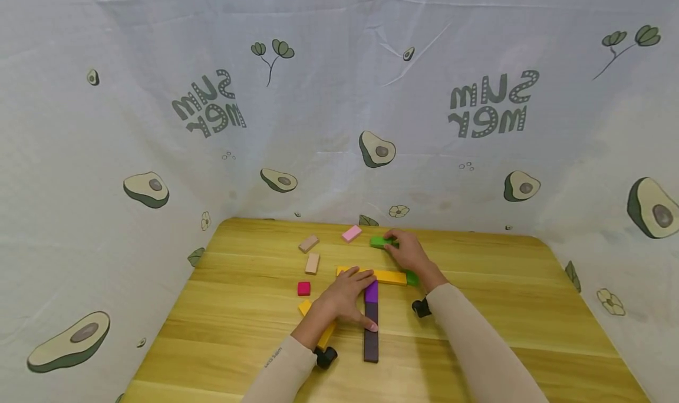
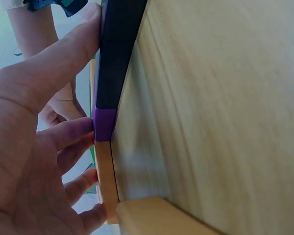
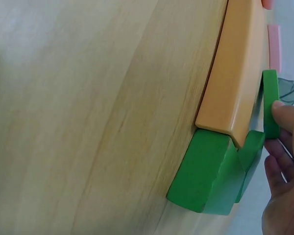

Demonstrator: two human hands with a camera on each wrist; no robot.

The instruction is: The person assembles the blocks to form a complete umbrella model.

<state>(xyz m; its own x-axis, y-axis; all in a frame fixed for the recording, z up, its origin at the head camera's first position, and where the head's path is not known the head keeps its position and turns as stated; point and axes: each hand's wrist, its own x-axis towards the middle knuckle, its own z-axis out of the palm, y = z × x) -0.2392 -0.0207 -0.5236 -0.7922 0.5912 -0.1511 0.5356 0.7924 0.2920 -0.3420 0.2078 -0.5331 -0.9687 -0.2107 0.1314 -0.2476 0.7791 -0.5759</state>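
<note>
A T-shaped layout of blocks lies on the wooden table. Its crossbar is an orange-yellow strip [image 1: 389,277] with a green block [image 3: 201,169] at its right end. A purple block [image 1: 371,292] and dark blocks [image 1: 371,349] form the stem. My left hand [image 1: 343,297] spreads over the join, thumb on a dark block, index fingertip at the purple block [image 2: 105,125], other fingertips along the orange strip [image 2: 107,178]. Beyond the crossbar, my right hand [image 1: 411,253] pinches a flat green block [image 3: 270,100] between thumb and fingers. Another green block [image 3: 251,156] stands close beside it.
Left of the layout lie a red block [image 1: 304,288], two tan blocks [image 1: 312,264] and a yellow block [image 1: 305,307]. A pink block [image 1: 352,233] is near the back edge. Another yellow piece [image 1: 327,335] shows under my left wrist. A printed cloth [image 1: 329,96] hangs behind the table.
</note>
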